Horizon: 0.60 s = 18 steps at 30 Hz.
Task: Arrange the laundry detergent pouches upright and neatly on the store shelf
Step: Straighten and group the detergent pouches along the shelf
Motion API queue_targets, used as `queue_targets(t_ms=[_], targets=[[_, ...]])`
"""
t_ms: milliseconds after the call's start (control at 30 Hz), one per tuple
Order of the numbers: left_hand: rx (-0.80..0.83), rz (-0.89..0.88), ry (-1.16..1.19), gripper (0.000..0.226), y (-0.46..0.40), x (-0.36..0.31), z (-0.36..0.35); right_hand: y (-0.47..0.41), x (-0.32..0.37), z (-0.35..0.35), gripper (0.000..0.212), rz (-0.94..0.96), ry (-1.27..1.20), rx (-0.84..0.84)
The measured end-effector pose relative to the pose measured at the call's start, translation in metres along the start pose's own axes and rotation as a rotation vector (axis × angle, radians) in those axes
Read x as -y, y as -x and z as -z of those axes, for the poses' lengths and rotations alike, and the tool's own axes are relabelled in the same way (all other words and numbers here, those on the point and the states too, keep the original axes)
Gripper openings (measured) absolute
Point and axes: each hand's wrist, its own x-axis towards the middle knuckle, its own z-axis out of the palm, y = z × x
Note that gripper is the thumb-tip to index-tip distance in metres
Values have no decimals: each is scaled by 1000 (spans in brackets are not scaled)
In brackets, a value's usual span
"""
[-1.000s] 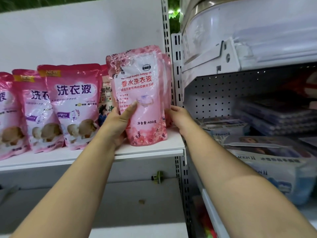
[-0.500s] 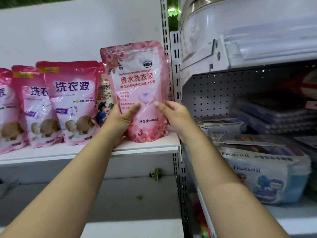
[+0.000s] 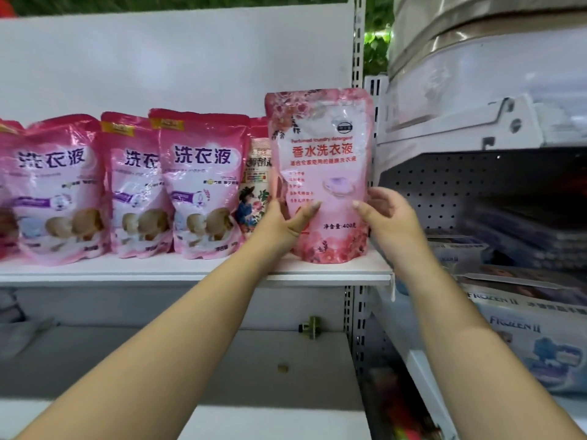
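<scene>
My left hand (image 3: 282,217) and right hand (image 3: 386,211) gripping the rose pouch (image 3: 320,176), fingers curled round its sides, upright at the shelf (image 3: 190,269) right end, patterned pouch (image 3: 257,185) behind, pink pouches (image 3: 203,182) leftward, boxed toys (image 3: 524,328) right.

Both hands (image 3: 389,214) grip upright rose pouch (image 3: 320,173) on shelf (image 3: 190,271).

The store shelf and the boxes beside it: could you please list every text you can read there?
"香水洗衣液", "净含量:400克": floral pouch held by left hand and right hand.
"洗衣液": pink pouches.
"FROZEN II": boxes.
Yellow corner tags, small print and the half-hidden pouch's label: too blurred or hidden.
</scene>
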Motion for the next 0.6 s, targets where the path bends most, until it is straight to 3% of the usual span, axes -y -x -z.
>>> queue_targets(t_ms=[100, 167, 233, 333, 433, 500, 533, 600], targets=[[10, -80, -175, 82, 11, 4, 28, 9, 17, -9, 31, 155, 115, -168], [-76, -205, -236, 54, 20, 3, 57, 21, 32, -22, 18, 213, 158, -188], [-261, -295, -319, 43, 26, 6, 92, 36, 46, -45, 7, 222, 172, -117], [-448, -265, -316, 55, 23, 17, 136, 46, 55, -94, 3, 144, 178, 71], [-274, -48, -191, 67, 10, 27, 159, 26, 42, -150, 30, -65, 105, 133], [-145, 6, -123, 68, 7, 35, 163, 16, 38, -180, 52, -190, 9, 112], [-107, -11, -124, 67, 8, 38, 164, 14, 36, -191, 57, -215, -39, 89], [-88, -56, -171, 66, 9, 41, 166, 9, 29, -206, 46, -207, -99, -12]])
